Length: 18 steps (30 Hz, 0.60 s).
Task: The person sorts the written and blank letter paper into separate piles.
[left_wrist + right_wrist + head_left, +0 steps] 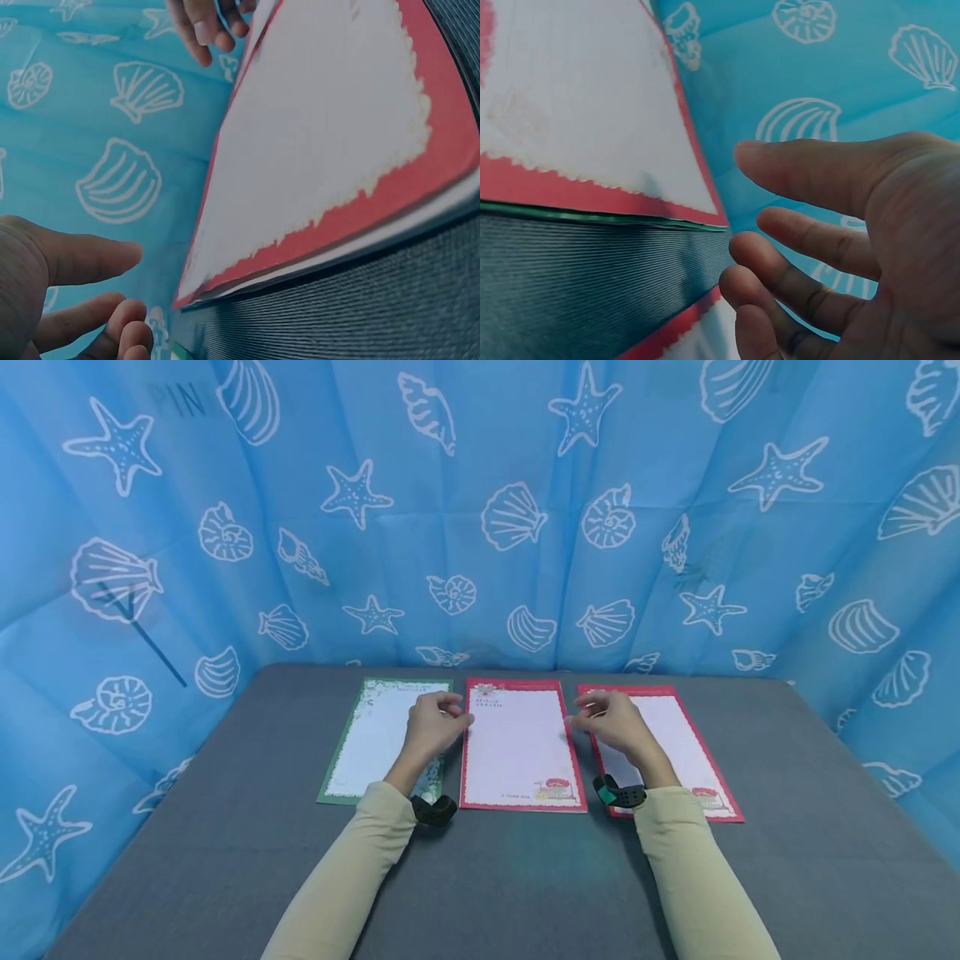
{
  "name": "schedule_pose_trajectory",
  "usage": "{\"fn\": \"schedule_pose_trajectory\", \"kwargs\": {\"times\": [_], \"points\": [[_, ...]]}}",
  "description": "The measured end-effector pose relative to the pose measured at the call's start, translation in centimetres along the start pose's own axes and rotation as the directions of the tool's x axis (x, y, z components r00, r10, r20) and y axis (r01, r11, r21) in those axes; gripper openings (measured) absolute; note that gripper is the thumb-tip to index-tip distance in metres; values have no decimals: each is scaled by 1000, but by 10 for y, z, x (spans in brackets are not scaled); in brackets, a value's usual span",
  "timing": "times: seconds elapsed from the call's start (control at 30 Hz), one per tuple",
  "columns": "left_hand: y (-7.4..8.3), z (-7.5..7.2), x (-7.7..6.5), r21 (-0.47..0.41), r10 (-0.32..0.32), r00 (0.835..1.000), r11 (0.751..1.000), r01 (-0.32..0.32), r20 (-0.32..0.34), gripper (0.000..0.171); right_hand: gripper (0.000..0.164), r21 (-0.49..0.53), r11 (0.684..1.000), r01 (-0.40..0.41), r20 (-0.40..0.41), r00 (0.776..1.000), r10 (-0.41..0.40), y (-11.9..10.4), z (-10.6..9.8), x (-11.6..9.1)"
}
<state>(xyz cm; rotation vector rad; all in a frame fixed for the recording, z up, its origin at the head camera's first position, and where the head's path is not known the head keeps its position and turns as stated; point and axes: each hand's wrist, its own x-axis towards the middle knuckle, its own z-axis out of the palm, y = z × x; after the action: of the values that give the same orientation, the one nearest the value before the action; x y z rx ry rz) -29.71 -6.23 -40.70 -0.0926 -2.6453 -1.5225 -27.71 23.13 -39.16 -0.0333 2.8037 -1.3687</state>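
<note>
Your left hand (433, 725) and right hand (617, 723), apart, fingers loosely bent, flank the red-bordered, white rectangular paper pad (521, 743), central on the grey ribbed tabletop (480, 893).

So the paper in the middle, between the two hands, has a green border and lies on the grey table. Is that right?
Not quite: the border is red, not green, as the head view shows. The middle paper does lie on the grey table, between the left hand and the right hand.
</note>
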Motion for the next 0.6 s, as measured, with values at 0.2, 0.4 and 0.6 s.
{"fn": "schedule_pose_trajectory", "kwargs": {"times": [0.2,0.4,0.6], "points": [[-1,1,0,61,-10,1000,998,9,18,37,49,-55,998,-41,-2,999,40,2,3,2],[-1,0,-2,109,-18,997,994,10,70,41,54,-120,991,-53,8,999,54,4,7,5],[-5,5,-1,206,-1,994,978,-22,108,45,54,-189,980,-66,11,998,69,1,11,5]]}}
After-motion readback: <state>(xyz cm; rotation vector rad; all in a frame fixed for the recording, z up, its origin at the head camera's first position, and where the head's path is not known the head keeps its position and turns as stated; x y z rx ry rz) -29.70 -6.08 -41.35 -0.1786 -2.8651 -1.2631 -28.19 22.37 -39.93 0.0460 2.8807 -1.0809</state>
